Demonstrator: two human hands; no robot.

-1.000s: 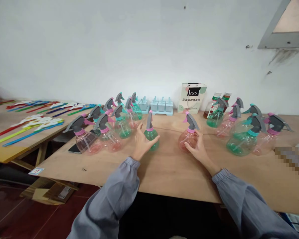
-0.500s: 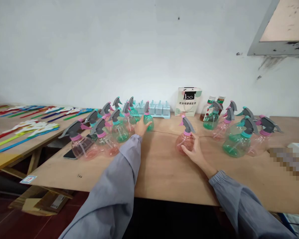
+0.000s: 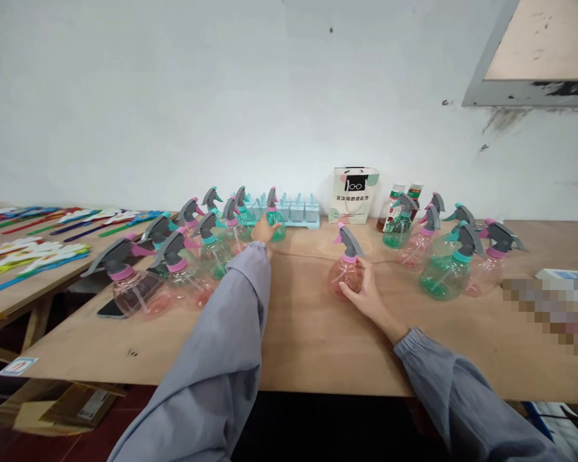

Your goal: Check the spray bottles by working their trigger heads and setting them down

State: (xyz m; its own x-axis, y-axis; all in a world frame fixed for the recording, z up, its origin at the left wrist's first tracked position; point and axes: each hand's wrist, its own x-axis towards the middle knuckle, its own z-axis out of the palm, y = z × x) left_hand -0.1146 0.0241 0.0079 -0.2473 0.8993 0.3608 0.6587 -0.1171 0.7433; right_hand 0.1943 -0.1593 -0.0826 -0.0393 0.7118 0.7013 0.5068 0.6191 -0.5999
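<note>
My right hand [image 3: 372,300] is closed around the right side of a clear pink spray bottle [image 3: 341,276], which stands upright with a grey trigger head and pink collar. Farther back, my left hand [image 3: 264,230] reaches to a green spray bottle [image 3: 279,233] and grips its left side, thumb across the front; its far fingers are hidden. Left of my left arm stand several pink and green spray bottles [image 3: 212,253] in a loose group. More of them, including a green spray bottle [image 3: 443,277], stand on the right.
Against the wall are a light blue ice-pop mould [image 3: 296,212], a paper bag [image 3: 354,196] and two labelled glass bottles [image 3: 390,208]. A phone [image 3: 112,310] lies by the left bottles. Another table [image 3: 9,298] on the left carries colourful hand-shaped sticks. A blurred patch covers something at right.
The whole view has shifted, so most things sit farther left in the picture. Both hands keep nearly the same hold on their bottles.
</note>
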